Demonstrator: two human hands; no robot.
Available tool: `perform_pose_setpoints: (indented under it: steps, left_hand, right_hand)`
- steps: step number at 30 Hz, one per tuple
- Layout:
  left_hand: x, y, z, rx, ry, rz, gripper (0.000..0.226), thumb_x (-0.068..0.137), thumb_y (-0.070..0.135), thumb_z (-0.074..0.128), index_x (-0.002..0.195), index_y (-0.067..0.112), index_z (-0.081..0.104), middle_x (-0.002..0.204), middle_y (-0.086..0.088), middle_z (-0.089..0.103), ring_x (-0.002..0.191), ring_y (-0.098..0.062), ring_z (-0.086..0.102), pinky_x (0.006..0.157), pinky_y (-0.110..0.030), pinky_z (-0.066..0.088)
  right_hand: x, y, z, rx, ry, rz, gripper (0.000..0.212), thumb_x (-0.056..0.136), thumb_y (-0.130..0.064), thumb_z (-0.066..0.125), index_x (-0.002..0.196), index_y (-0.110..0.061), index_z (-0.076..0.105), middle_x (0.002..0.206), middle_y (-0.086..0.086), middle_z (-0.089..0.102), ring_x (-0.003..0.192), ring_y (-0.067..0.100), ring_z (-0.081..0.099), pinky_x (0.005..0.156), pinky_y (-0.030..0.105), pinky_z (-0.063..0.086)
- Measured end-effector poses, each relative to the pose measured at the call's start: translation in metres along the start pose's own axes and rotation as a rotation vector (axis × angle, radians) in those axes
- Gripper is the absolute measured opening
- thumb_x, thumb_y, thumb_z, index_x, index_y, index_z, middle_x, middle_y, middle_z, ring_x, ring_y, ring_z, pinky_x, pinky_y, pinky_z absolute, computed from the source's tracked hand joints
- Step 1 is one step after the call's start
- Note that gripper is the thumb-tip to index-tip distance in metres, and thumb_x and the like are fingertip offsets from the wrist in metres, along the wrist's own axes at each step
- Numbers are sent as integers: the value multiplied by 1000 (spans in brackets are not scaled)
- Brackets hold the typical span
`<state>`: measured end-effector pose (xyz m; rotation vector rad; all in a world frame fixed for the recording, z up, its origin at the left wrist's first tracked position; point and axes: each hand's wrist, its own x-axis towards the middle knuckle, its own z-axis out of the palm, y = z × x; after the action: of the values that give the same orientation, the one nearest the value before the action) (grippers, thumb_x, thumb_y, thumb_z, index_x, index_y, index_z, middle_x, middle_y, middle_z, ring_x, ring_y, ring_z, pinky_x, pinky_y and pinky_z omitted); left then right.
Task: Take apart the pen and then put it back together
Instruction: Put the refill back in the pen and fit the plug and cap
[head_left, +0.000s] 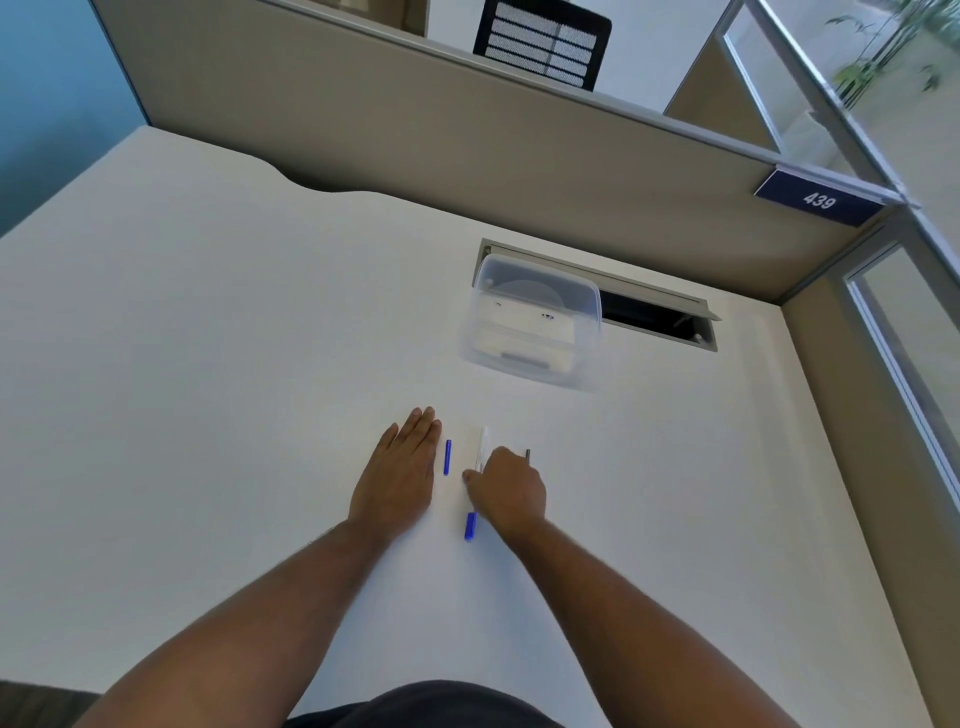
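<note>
The pen lies in pieces on the white desk (208, 389). A thin blue piece (447, 457) rests just right of my left hand (400, 467), which lies flat, palm down, fingers together, holding nothing. The white barrel (482, 448) points away from me, and my right hand (506, 488) covers its near end with fingers curled over it. A short blue cap (470, 526) lies by my right wrist. A small dark tip (528, 455) pokes out beyond my right knuckles. Whether the fingers grip the barrel is hidden.
A clear plastic box (535, 322) stands upside down beyond the pen parts, partly over an open cable slot (660, 317) in the desk. Beige partition walls close off the far and right sides.
</note>
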<state>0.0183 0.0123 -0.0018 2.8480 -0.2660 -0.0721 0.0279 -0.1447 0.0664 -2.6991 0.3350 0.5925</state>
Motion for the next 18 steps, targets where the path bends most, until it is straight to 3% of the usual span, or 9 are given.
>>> perform_pose_setpoints:
  steps: [4, 7, 9, 14, 18]
  left_hand:
    - [1, 1, 1, -116, 0, 0, 55, 100, 19, 23, 150, 8, 43, 162, -6, 37, 151, -22, 32, 121, -40, 26]
    - [4, 9, -3, -294, 4, -80, 50, 108, 19, 27, 157, 11, 31, 168, -1, 20, 157, -16, 13, 125, -37, 8]
    - [4, 17, -8, -453, 31, -159, 49, 108, 17, 29, 157, 11, 30, 168, -2, 21, 157, -15, 12, 125, -32, 4]
    - [-6, 48, -29, -852, 116, -212, 43, 106, 11, 40, 149, 15, 47, 158, 1, 43, 147, -11, 37, 119, -20, 22]
    - [-6, 67, -38, -1009, 31, -236, 40, 106, 16, 45, 145, 16, 53, 147, 4, 55, 138, -11, 49, 112, -19, 33]
  right_hand:
    - [-2, 2, 2, 7, -15, 4, 10, 93, -22, 50, 93, -13, 54, 101, 6, 69, 98, 28, 67, 78, 33, 52]
    - [-1, 6, -3, 39, -28, 5, 18, 94, -23, 48, 101, -9, 58, 103, 8, 67, 100, 30, 65, 76, 32, 47]
    - [0, 10, -5, 94, -26, -5, 21, 97, -28, 49, 101, -10, 58, 102, 7, 67, 97, 29, 65, 76, 34, 47]
    - [1, 23, -13, 274, 30, -45, 25, 98, -33, 55, 86, -12, 57, 83, -1, 65, 77, 19, 60, 72, 34, 50]
    - [-4, 25, -19, 342, 43, -49, 24, 98, -32, 56, 86, -12, 60, 81, -1, 68, 81, 21, 68, 81, 40, 59]
